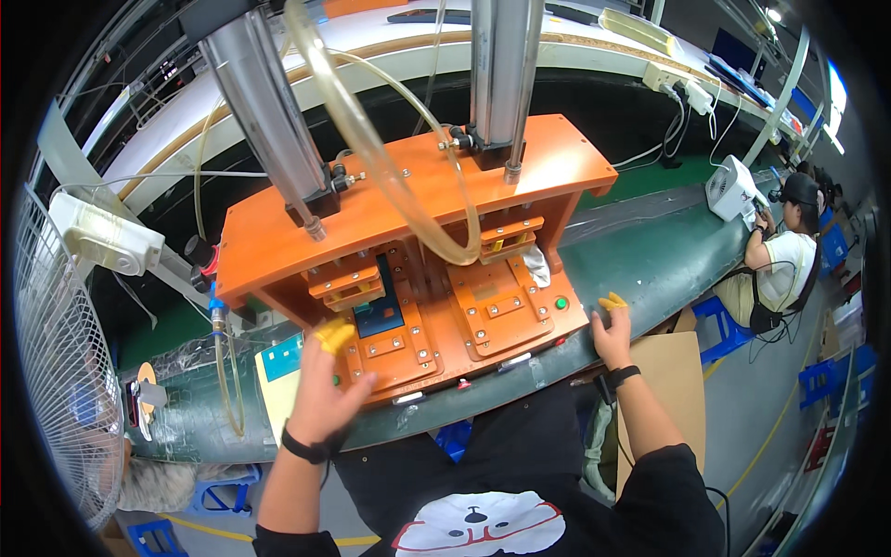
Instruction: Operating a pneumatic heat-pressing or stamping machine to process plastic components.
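An orange two-station press [408,200] stands in front of me on the bench. My left hand [325,385] is at the front left corner of the press, thumb apart from the fingers, with yellow finger cots on its fingertips. It holds nothing that I can see. Beside it, a dark blue flat plate [379,311] lies on the left fixture [394,357], partly under the left press head [348,286]. My right hand [613,336], also in yellow finger cots, is open by the right front corner, near a green button [561,303]. No workpiece is discernible on the right fixture [501,311].
Two metal cylinders [255,111] and clear hoses [371,158] rise above the press. A teal panel [282,358] lies on yellow sheet material at its left. A wire-guarded fan [70,362] stands far left. At the right, another person [789,246] sits near a white fan [731,188].
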### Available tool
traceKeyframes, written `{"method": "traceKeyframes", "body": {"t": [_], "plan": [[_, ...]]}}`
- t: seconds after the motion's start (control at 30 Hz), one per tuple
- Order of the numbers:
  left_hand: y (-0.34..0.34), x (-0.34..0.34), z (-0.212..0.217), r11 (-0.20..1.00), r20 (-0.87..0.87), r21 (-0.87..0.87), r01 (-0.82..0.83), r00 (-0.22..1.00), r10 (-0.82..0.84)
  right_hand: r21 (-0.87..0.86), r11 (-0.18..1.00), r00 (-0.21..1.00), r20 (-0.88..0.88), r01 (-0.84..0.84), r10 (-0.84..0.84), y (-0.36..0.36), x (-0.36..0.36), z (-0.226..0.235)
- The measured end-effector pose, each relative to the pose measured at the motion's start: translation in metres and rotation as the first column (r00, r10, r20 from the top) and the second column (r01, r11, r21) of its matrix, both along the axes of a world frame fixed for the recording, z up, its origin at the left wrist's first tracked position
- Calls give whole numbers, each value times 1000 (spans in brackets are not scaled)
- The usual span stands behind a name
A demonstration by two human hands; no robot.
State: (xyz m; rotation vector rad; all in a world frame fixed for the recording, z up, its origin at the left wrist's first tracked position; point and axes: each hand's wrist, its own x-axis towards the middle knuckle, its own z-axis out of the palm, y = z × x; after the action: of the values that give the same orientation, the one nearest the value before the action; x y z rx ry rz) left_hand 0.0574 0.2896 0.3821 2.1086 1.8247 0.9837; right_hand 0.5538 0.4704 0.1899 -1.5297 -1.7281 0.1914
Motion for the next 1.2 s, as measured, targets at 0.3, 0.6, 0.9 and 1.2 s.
{"method": "traceKeyframes", "body": {"t": [0.3, 0.6, 0.9, 1.2], "plan": [[-8, 16, -43, 982, -99, 149, -120, 986, 135, -114, 968, 935, 305, 225, -181, -4, -13, 15], [-11, 16, -47, 981, -27, 105, -165, 985, 169, -101, 970, 932, 316, 220, -178, 0, -23, 8], [-10, 21, -51, 978, 47, 69, -199, 979, 196, -66, 967, 912, 353, 245, -207, 0, -17, 4], [-10, 19, -51, 982, 63, 49, -180, 982, 177, -31, 971, 927, 307, 238, -217, 0, -18, 2]]}}
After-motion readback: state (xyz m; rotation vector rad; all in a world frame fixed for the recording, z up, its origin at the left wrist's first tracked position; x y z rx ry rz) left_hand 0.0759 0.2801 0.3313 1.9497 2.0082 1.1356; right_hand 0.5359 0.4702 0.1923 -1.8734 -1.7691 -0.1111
